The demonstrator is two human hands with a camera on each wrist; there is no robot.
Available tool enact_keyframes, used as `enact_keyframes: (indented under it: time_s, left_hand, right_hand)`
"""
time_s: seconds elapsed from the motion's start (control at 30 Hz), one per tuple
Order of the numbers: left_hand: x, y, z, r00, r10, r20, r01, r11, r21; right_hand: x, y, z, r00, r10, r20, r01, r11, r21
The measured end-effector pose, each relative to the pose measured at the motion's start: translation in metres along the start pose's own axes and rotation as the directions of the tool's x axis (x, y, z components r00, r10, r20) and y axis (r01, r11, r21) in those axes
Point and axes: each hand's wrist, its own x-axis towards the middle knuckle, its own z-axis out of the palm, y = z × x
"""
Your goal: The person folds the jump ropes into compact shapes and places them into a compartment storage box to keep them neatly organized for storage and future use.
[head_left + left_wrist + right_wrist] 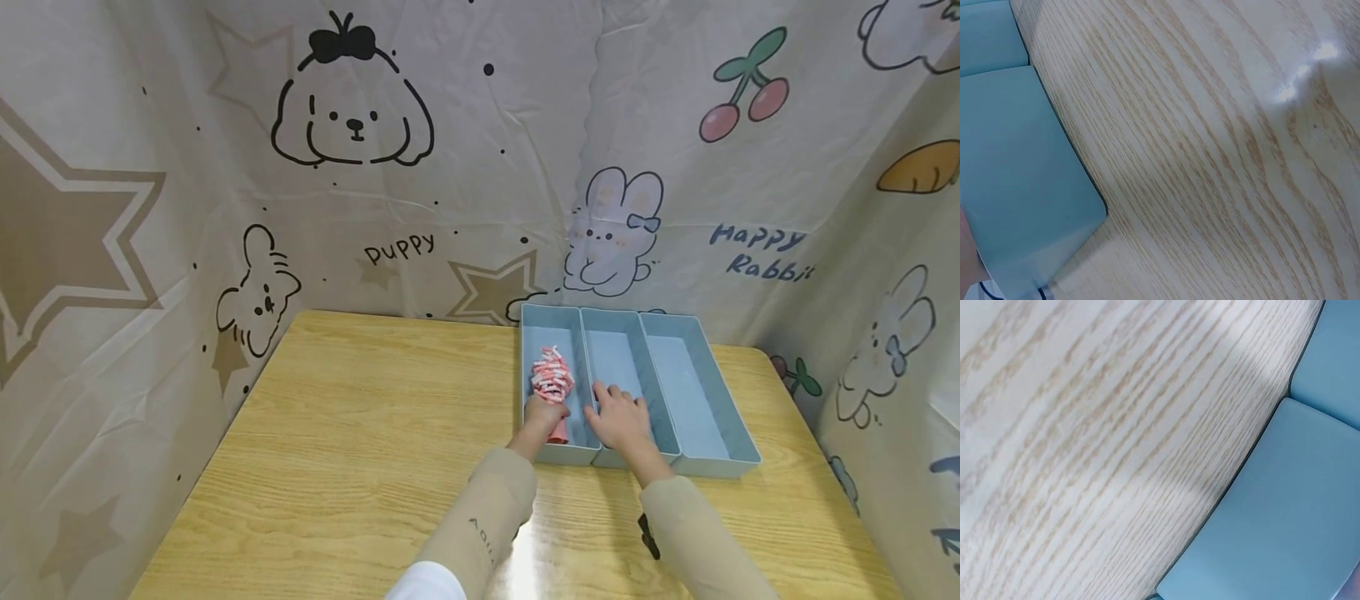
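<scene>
My left hand (544, 413) reaches into the left blue bin (551, 312) and grips a pink-and-white striped bundle (552, 375). The bundle's striped, bunched part sticks out beyond the fingers, and a plain pink end (558, 433) shows below the hand. Over the near part of the middle blue bin (617, 342), my right hand (621, 418) has its fingers spread, the thumb side by the wall shared with the left bin. Nothing shows in its grasp. Both wrist views catch mainly the bins' outer front walls (1029, 162) and the table.
A third blue bin (686, 367) stands against the middle one on the right. All three sit at the back right of the wood-grain table (360, 433). A printed cloth (465, 200) hangs behind and along both sides. A small black item (648, 536) is by the right sleeve.
</scene>
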Motion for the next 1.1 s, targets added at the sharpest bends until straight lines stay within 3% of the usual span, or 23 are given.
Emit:
enact_keyframes:
  time_s: [0.23,0.37,0.5,0.7,0.8,0.87,0.9,1.0,1.1]
  left_hand:
    - [0.016,-0.018,0.018,0.998,-0.01,-0.057,0.012,0.999,0.043]
    - [0.011,-0.015,0.016,0.996,0.003,-0.094,0.002,0.999,0.048]
    - [-0.015,0.009,-0.006,0.996,0.0,-0.091,0.003,0.999,0.034]
    - [-0.08,0.066,-0.058,0.997,0.03,-0.075,-0.03,1.0,0.001]
    - [-0.103,0.088,-0.076,0.997,0.035,-0.075,-0.037,0.999,-0.028]
    - [-0.109,0.096,-0.082,0.998,0.001,-0.065,-0.005,0.999,-0.052]
    - [-0.109,0.098,-0.084,0.999,-0.023,-0.028,0.021,0.998,-0.066]
    - [-0.105,0.099,-0.083,0.998,-0.05,-0.049,0.047,0.997,-0.057]
    - [-0.112,0.11,-0.094,0.996,-0.094,0.012,0.094,0.991,-0.092]
  right_hand:
    - [-0.001,-0.002,-0.001,1.0,0.006,0.017,-0.006,1.0,0.0]
    - [-0.001,-0.003,-0.002,1.0,0.005,0.018,-0.005,1.0,0.003]
    - [-0.001,-0.002,-0.002,1.0,0.004,0.02,-0.004,1.0,0.003]
    - [-0.001,-0.002,-0.002,1.0,0.003,0.029,-0.003,1.0,0.0]
    - [-0.001,-0.001,-0.001,1.0,0.005,0.031,-0.005,1.0,0.0]
    - [-0.001,-0.001,-0.001,0.999,0.005,0.031,-0.005,1.0,0.0]
    - [-0.001,-0.001,-0.001,0.999,0.006,0.031,-0.006,1.0,-0.001]
    - [-0.001,-0.001,0.0,1.0,0.007,0.031,-0.007,1.0,-0.001]
    - [0.0,-0.001,0.0,1.0,0.01,0.026,-0.01,1.0,0.003]
